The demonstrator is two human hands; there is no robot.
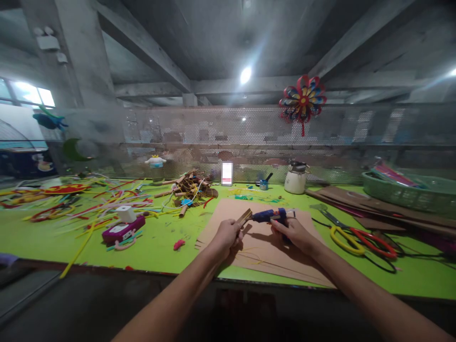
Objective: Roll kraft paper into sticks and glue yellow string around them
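Observation:
In front of me, my right hand (pixel 292 232) is closed around the handle of a dark blue glue gun (pixel 265 216) whose nozzle points left. My left hand (pixel 227 236) pinches a small folded strip of brown cardboard (pixel 245 216), tilted up. The nozzle meets or nearly meets the strip's end; I cannot tell if they touch. Below both hands lies a stack of brown paper sheets (pixel 285 268), with thin yellow strands of what may be glue on top.
Scissors (pixel 347 240) with yellow and red handles lie right, by cardboard sheets (pixel 342 197) and a green basket (pixel 402 194). A white jug (pixel 295 180) and phone (pixel 227 173) stand behind. Left are rolled brown pieces (pixel 190 187), a purple power strip (pixel 123 231) and coloured pipe cleaners (pixel 110 202).

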